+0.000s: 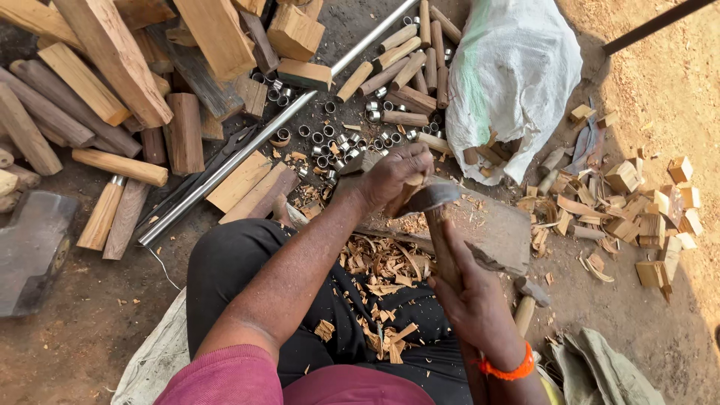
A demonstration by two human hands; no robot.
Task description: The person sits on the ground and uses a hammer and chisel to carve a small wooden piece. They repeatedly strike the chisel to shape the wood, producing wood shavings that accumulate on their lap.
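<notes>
the left hand (394, 176) has its fingers wrapped round a wood piece (411, 186) stood on the block (487, 225). the right hand (469, 289) grips the adze handle (444, 247), its blade (431, 198) seemingly on the wood. shallow cuts, fingers clear of the edge, would serve best.

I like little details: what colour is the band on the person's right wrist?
Bright orange. The band circles the right hand's wrist, clearest at the bottom of the head view.
</notes>
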